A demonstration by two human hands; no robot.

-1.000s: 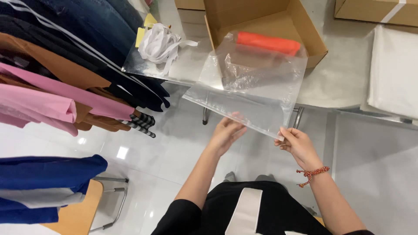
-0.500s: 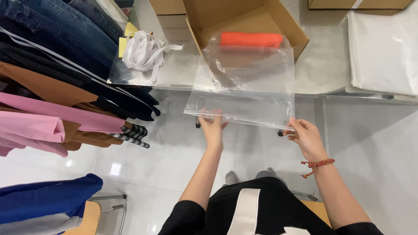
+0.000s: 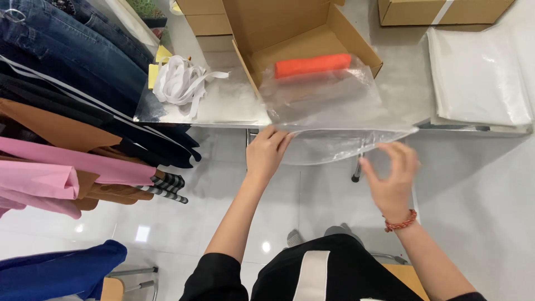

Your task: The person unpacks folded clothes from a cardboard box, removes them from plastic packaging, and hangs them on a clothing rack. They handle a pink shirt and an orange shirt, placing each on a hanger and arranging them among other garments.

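A clear plastic bag (image 3: 329, 111) lies flat over the table's near edge, its open mouth hanging past the edge. My left hand (image 3: 267, 151) pinches the bag's left lower corner. My right hand (image 3: 391, 177), with a red bead bracelet on the wrist, hovers below the bag's mouth with fingers spread and holds nothing. Behind the bag stands an open cardboard box (image 3: 290, 39) with an orange rolled cloth (image 3: 312, 64) inside it.
A rack of hanging clothes (image 3: 67, 117) fills the left: jeans, brown, pink and blue garments. White ribbon (image 3: 178, 81) lies on the table's left part. A stack of clear bags (image 3: 479, 78) sits at the right. More boxes (image 3: 440, 10) stand behind.
The bag has been lowered flat onto the table edge. My right hand has let go of its corner and opened; my left hand keeps its grip.
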